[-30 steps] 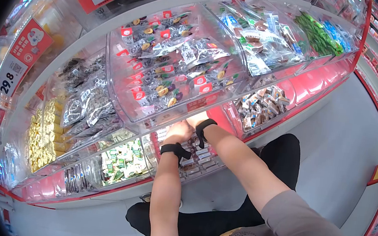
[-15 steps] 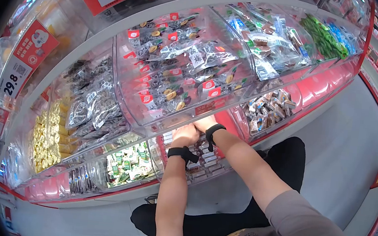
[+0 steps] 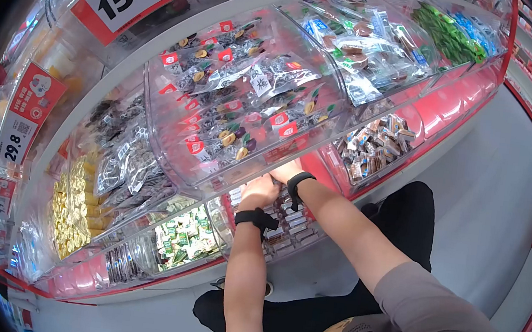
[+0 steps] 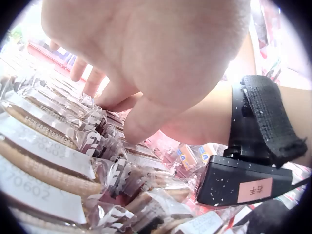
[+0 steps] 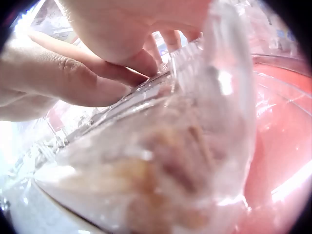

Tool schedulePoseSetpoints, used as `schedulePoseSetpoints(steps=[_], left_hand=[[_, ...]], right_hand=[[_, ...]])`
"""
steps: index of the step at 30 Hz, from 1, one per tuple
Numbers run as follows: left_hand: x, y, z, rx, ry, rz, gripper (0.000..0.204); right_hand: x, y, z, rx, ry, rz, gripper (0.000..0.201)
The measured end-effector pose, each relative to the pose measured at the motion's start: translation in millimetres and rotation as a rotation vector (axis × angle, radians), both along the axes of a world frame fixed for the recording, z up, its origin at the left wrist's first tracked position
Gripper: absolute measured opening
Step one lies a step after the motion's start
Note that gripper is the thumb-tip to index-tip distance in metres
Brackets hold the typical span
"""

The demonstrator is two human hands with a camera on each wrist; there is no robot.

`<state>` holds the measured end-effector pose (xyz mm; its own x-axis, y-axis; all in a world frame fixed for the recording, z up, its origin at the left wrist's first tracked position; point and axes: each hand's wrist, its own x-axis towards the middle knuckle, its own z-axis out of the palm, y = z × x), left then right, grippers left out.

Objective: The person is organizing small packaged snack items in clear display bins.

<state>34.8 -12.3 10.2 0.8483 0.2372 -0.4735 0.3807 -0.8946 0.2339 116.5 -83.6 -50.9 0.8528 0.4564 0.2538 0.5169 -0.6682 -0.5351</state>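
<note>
Both hands reach under the upper shelf into a lower bin of wrapped biscuits (image 4: pixel 44 165), close beside each other. My left hand (image 3: pixel 260 191) has its thumb and fingers extended down onto the packets. Slightly farther right, my right hand (image 3: pixel 285 169) is partly hidden by the shelf lip in the head view. In the right wrist view, the right hand's fingers (image 5: pixel 169 39) point down at the packet edges, and the left fingers (image 5: pixel 107 90) come in from the left. The packets stand on edge in a tight row, printed with numbers. A blurred clear plastic surface (image 5: pixel 229 97) fills the foreground there.
Above hang clear trays of bagged plums (image 3: pixel 236 136) and other snacks. To the left is a bin of green-white sweets (image 3: pixel 186 235); to the right, one of small brown packets (image 3: pixel 376 146). A camera (image 4: pixel 243 180) sits on the right wrist. Crossed legs (image 3: pixel 397 227) are below.
The head view has shifted slightly, and the large price sign shows more fully. Both hands stay close together at the same bin, with little visible movement.
</note>
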Motion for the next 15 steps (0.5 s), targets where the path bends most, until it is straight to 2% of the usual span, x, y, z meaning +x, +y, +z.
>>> schedulePoseSetpoints(steps=[1, 4, 7, 10, 15], left_hand=[[1, 0, 0, -0.002, 0.014, -0.001, 0.072], [0, 0, 2, -0.005, 0.025, -0.002, 0.072], [-2, -3, 8, -0.013, 0.021, 0.001, 0.071], [-1, -3, 7, -0.024, 0.023, 0.000, 0.071], [-1, -2, 4, -0.008, -0.021, 0.003, 0.069]], right_hand=[[-2, -2, 4, -0.021, -0.051, 0.018, 0.033], [-1, -3, 14, -0.162, 0.067, 0.122, 0.046], [3, 3, -6, -0.051, -0.082, 0.108, 0.032], [16, 10, -23, 0.113, 0.300, 0.073, 0.031], [14, 11, -25, 0.254, 0.232, 0.011, 0.031]])
